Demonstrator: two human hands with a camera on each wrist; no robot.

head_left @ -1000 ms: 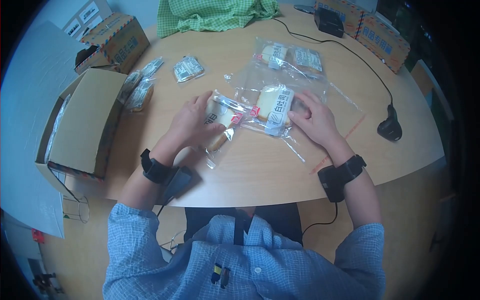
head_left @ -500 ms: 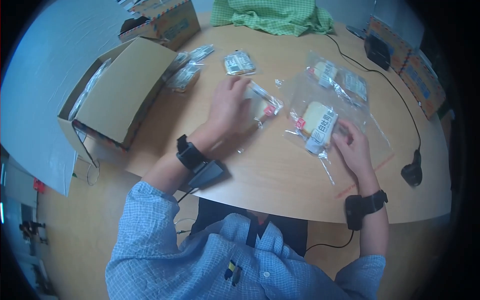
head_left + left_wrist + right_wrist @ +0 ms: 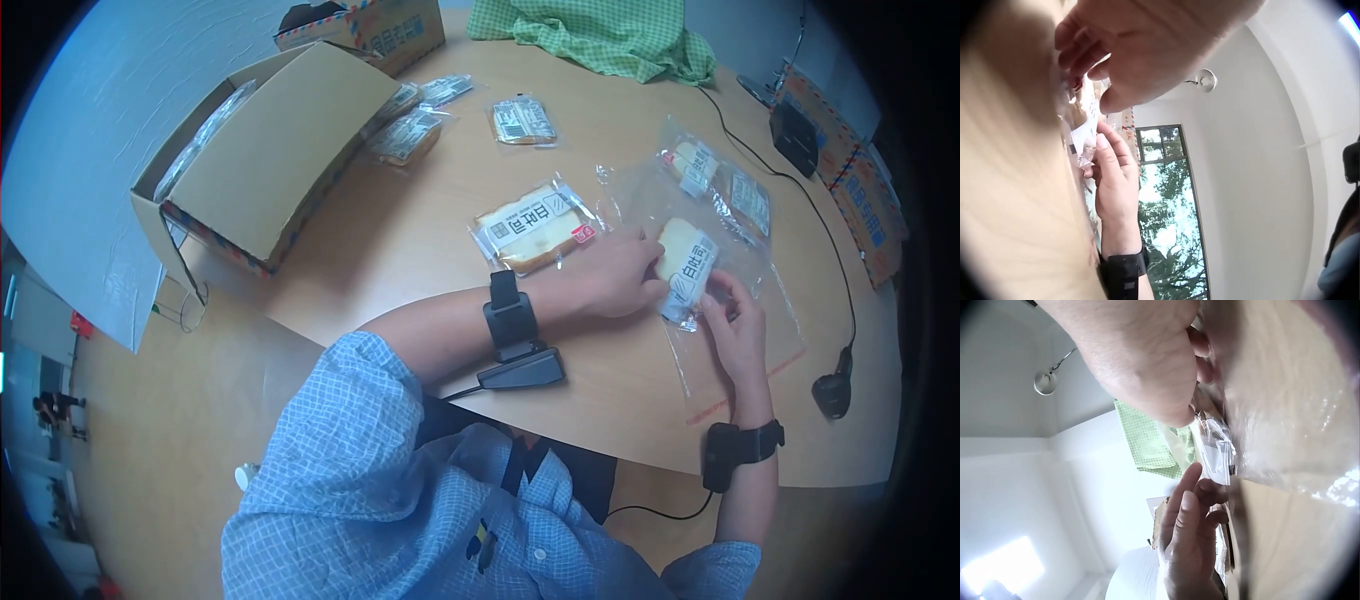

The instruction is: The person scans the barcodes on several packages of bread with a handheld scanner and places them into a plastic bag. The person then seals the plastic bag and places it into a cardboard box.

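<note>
A wrapped slice of white toast lies over a large clear plastic bag on the table. My right hand pinches its near right edge between thumb and fingers, as the left wrist view shows with the thumb on the wrapper. My left hand reaches across to the packet's left side, its index finger extended in the right wrist view. A second wrapped toast slice lies flat beyond the left forearm, label up.
Two more wrapped slices lie at the bag's far end. An opened carton stands on the left, with several packets beside it. A green checked cloth, a black cable and a black device are farther out.
My left hand has let go of the left toast packet and moved right to the packet at my right hand. The head view has turned left; the right hand stays at its packet.
</note>
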